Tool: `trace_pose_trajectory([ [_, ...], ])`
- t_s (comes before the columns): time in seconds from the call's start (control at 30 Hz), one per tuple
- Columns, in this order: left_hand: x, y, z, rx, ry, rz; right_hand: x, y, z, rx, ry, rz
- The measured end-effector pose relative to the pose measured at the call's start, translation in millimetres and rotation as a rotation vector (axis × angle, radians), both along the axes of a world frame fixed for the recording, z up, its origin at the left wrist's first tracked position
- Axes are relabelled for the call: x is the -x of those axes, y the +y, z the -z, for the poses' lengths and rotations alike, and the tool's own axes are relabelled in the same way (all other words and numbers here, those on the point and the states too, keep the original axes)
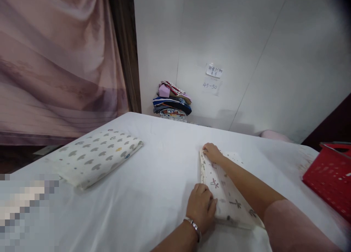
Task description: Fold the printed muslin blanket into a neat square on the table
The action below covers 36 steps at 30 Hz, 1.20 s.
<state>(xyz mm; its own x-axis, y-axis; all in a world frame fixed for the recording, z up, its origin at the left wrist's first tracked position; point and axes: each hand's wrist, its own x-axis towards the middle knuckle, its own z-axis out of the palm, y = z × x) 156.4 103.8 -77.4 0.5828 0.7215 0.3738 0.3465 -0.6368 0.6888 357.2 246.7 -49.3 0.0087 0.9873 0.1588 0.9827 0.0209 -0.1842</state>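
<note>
A white folded cloth (222,199) printed with small palm-tree shapes lies on the white-covered table, with part of its upper layer slanting toward the near right. My right hand (212,153) is closed on the far left corner of this cloth, its fingertips at the folded edge. Nearer to me, my left hand (201,204), with a silver bracelet at the wrist, has its fingers curled over the near left edge; its fingertips are partly hidden. To the left rests another folded white cloth (101,157) with grey printed shapes, apart from both hands.
A stack of folded fabrics (172,102) stands against the wall beyond the table's (161,149) far edge. At the right is a red plastic basket (329,179). A pink curtain (60,69) hangs at the left. Handwritten paper notes (211,86) are on the wall.
</note>
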Motion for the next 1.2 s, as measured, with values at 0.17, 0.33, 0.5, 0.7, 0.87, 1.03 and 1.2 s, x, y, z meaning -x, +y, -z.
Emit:
trace_pose_trajectory([
  [0.17,0,-1,-0.7,-0.012,-0.007,0.006,3,-9,0.1,-0.055,0.004,-0.004],
  [0.33,0,0,-0.2,-0.014,-0.005,0.003,2,-8,-6.1,-0.07,0.019,0.007],
  [0.5,0,-1,-1.1,-0.014,0.017,-0.011,0,1,-6.9,-0.077,0.024,-0.018],
  [0.7,0,-2,-1.9,-0.022,0.025,-0.006,-3,9,8.6,-0.075,0.035,-0.044],
  [0.87,-1,-1,0.3,-0.036,0.016,-0.007,-8,12,17.8,-0.032,0.053,-0.055],
  [1.03,-1,0,0.9,-0.037,0.024,0.001,-10,14,22.7,0.012,0.056,-0.06],
  [1.2,-1,0,-1.1,-0.027,0.041,0.004,-11,15,23.4,0.041,0.036,-0.06],
])
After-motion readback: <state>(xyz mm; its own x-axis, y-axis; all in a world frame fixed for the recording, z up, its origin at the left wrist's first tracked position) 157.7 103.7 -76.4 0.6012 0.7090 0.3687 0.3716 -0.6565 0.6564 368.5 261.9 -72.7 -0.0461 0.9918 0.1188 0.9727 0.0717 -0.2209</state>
